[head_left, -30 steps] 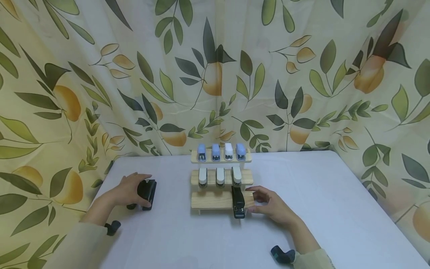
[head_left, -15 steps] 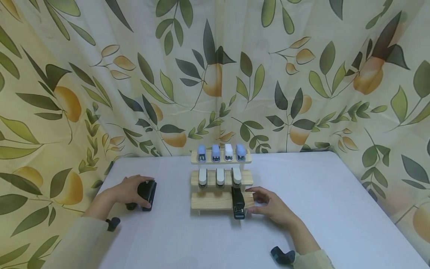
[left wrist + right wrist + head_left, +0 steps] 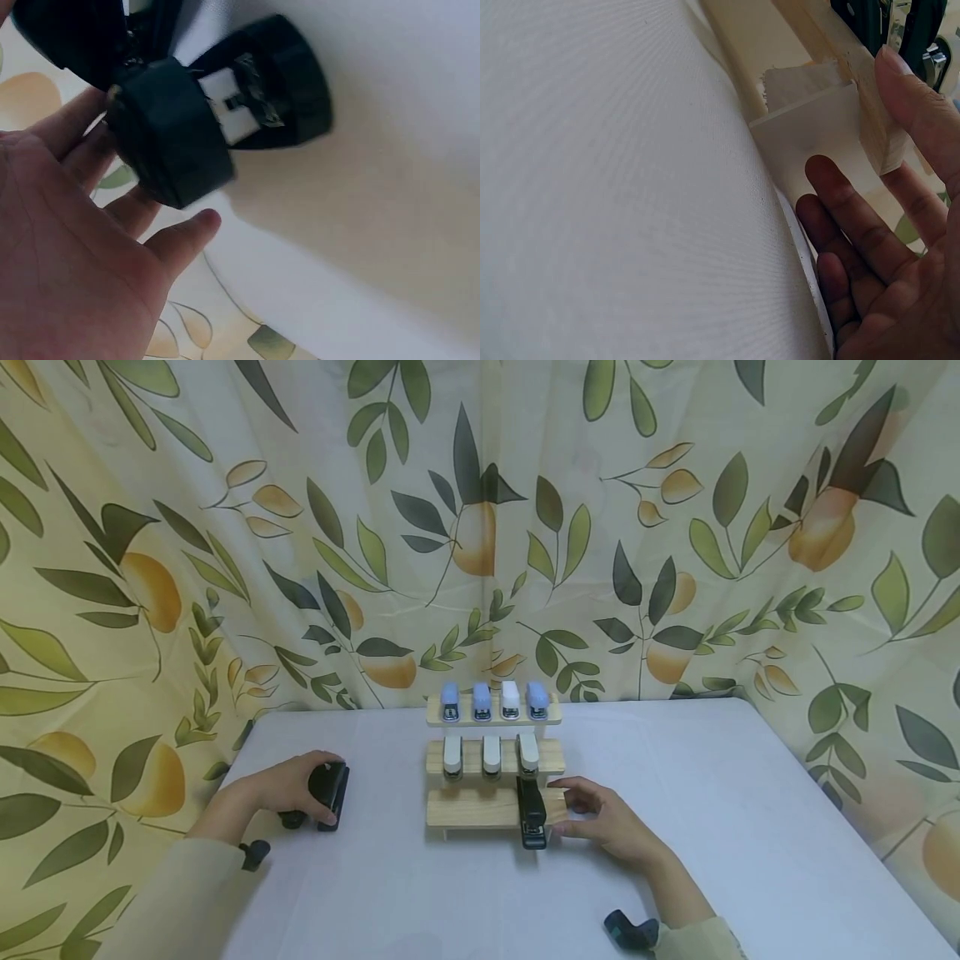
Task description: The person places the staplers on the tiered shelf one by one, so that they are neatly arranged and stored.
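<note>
My left hand (image 3: pixel 288 785), at the table's left, curls its thumb and fingers round a black stapler (image 3: pixel 327 787). In the left wrist view, fingers pass behind the dark rounded stapler head (image 3: pixel 176 135), and a base with a metal plate (image 3: pixel 262 82) shows beside it. My right hand (image 3: pixel 611 822) holds the right end of the bottom shelf of a wooden display rack (image 3: pixel 472 808). Its thumb lies at the shelf edge (image 3: pixel 881 142) in the right wrist view, other fingers by the white support (image 3: pixel 810 131). A black stapler (image 3: pixel 532 810) stands on that bottom shelf's right end.
Three white staplers (image 3: pixel 491 754) stand on the middle shelf, and several blue and white small staplers (image 3: pixel 482 700) on the top one. A white cloth (image 3: pixel 390 893) covers the table. A leaf-and-fruit patterned curtain (image 3: pixel 480 610) hangs behind it.
My left hand's raised finger has come down closer to the stapler, and the left forearm has shifted slightly. The right hand and the rack stay as they were.
</note>
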Action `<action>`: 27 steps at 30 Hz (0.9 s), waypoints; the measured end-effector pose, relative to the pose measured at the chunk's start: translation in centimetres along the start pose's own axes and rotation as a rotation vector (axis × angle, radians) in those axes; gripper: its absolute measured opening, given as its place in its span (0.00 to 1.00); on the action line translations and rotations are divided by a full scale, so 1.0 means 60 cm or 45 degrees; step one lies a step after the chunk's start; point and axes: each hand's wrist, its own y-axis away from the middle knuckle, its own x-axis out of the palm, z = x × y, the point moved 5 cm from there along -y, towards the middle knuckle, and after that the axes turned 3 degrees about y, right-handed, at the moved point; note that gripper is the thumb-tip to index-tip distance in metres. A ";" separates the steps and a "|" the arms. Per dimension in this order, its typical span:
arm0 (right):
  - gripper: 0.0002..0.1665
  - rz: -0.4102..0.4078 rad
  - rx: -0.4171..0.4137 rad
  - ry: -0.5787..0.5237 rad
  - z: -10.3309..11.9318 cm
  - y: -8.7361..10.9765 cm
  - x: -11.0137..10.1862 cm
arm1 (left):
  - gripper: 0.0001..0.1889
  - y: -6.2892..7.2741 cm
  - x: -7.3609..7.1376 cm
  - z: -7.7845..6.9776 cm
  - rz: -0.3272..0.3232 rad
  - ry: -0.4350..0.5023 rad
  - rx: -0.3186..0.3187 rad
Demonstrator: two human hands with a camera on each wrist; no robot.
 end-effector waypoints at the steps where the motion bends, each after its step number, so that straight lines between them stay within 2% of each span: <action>1: 0.38 0.000 0.000 0.002 0.000 0.000 0.000 | 0.56 -0.001 0.000 0.001 0.003 -0.001 -0.008; 10: 0.38 -0.004 0.034 0.000 -0.001 -0.002 0.003 | 0.60 -0.010 0.003 -0.002 0.019 -0.049 -0.046; 17: 0.37 -0.007 0.015 0.004 -0.001 0.000 0.001 | 0.59 -0.012 0.005 -0.003 0.000 -0.082 -0.030; 20: 0.37 0.001 0.002 0.009 0.000 0.000 0.001 | 0.60 -0.010 0.007 -0.001 -0.010 -0.073 -0.044; 27: 0.38 -0.008 0.050 -0.001 -0.002 -0.002 0.002 | 0.60 -0.012 0.006 -0.004 -0.044 -0.026 -0.004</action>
